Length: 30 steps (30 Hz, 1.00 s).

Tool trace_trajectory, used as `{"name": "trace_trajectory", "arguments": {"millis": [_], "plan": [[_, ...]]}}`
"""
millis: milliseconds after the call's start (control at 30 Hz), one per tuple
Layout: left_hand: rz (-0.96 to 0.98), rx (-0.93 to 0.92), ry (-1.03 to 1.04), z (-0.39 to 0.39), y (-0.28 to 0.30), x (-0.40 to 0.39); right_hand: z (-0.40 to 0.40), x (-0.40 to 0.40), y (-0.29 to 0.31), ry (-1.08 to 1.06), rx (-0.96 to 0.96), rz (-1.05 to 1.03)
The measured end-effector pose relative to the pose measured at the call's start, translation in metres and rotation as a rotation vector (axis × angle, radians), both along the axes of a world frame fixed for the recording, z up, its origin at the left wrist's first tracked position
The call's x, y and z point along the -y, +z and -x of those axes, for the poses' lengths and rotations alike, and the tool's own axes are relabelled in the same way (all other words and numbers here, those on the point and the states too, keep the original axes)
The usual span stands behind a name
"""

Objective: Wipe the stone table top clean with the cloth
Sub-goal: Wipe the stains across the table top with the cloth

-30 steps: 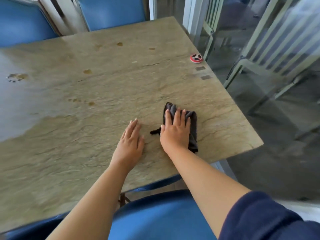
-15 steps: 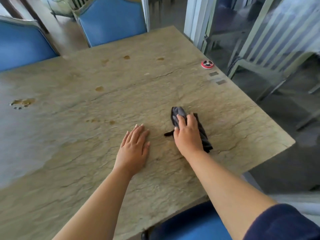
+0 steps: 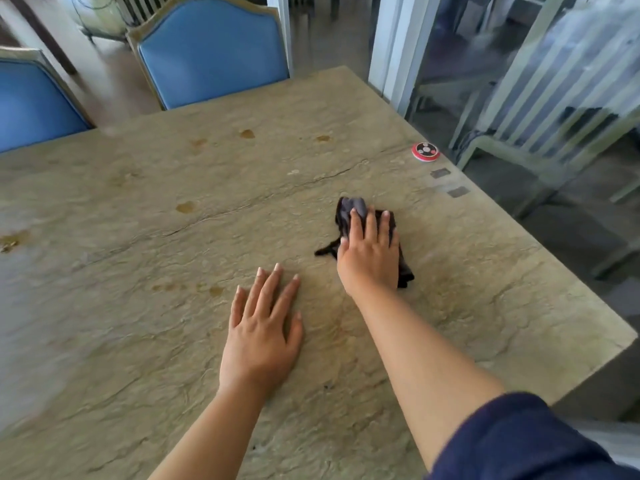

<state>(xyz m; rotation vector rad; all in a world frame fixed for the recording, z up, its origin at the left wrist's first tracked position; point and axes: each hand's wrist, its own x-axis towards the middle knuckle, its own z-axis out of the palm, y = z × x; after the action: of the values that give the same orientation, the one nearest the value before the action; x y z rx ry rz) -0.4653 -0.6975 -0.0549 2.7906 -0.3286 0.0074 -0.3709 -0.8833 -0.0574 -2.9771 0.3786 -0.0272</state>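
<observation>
- The wiping is under way: the right hand (image 3: 369, 258) presses the crumpled dark grey cloth (image 3: 349, 211) flat against the mottled beige stone table top (image 3: 485, 271) with straight fingers — nothing clenched — right of centre.
- The left hand (image 3: 261, 327) lies flat and released on the stone, apparently as a brace.
- Next, probably — sweep the cloth toward the brown stain spots (image 3: 185, 207), which look unwiped.

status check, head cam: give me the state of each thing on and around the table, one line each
cloth: dark, bunched, flat on the table under the right hand
right hand: fingers straight, pressing the cloth
left hand: flat on bare stone, holding nothing
stone table top: brown spots toward the far side
call button: red, round, near the right edge, untouched
blue chairs: two, at the far side
</observation>
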Motion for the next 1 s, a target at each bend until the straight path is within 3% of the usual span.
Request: {"name": "trace_trajectory", "arguments": {"millis": [133,267,333,433,633,700,900,1000], "plan": [[-0.027,-0.007,0.059,0.000,-0.002,0.000,-0.053,-0.028,0.005,0.039,-0.060,-0.063],[-0.057,-0.019,0.163,0.001,-0.002,0.000,-0.030,-0.047,0.004,0.499,0.041,-0.140],[-0.055,-0.028,0.191,0.001,-0.002,0.000,-0.016,-0.034,-0.001,0.605,0.142,-0.243],[-0.052,-0.028,0.192,0.001,-0.002,0.000,-0.026,-0.018,-0.002,0.464,0.137,-0.314],[-0.057,-0.028,0.182,0.001,0.000,0.001,-0.074,-0.040,-0.001,0.244,-0.009,-0.081],[-0.051,-0.026,0.183,0.001,0.001,0.001,-0.076,-0.053,0.000,0.264,-0.038,-0.064],[0.059,-0.015,0.223,0.002,0.000,-0.009,-0.031,-0.038,0.001,0.634,-0.015,-0.079],[0.058,0.010,0.310,0.005,0.004,-0.033,-0.030,-0.035,0.000,0.428,-0.002,-0.103]]}}
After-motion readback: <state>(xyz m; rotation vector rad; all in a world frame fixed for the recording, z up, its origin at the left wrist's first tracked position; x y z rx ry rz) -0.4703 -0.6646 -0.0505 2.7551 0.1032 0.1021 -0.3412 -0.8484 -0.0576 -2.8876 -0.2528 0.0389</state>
